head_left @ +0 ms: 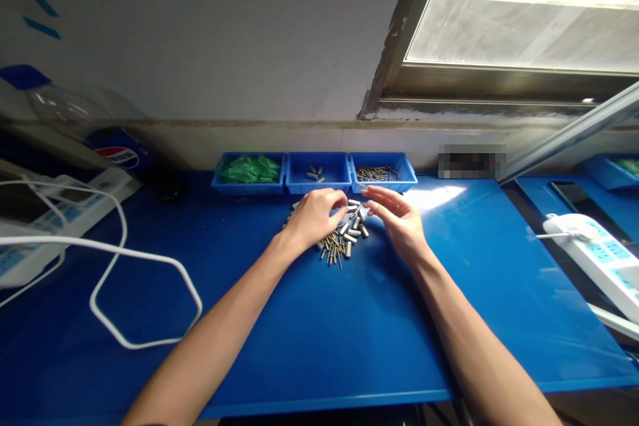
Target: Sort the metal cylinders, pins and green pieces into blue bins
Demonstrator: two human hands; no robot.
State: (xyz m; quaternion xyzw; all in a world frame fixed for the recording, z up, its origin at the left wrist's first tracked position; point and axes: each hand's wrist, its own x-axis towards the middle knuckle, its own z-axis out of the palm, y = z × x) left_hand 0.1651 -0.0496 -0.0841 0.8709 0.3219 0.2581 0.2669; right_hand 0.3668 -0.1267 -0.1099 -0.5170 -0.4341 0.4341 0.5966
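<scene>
Head view | metal parts (pixel 348 249) | pile between left hand (pixel 315 214) and right hand (pixel 398 221)

**Fingertips and edges I can't read**

My left hand (pixel 315 213) covers part of the pile (pixel 349 233), and I can't tell whether its curled fingertips pinch anything. Something thin shows by the tips of my right hand (pixel 399 216); it's too small for me to name or to call held. The bits in the middle bin (pixel 318 176) are too tiny to count. A pixelated patch (pixel 470 162) masks whatever sits by the wall. The bottle (pixel 60 106) is blurred, and the frame cuts off both power strips, the far-right bin (pixel 612 172) and my forearms.
</scene>
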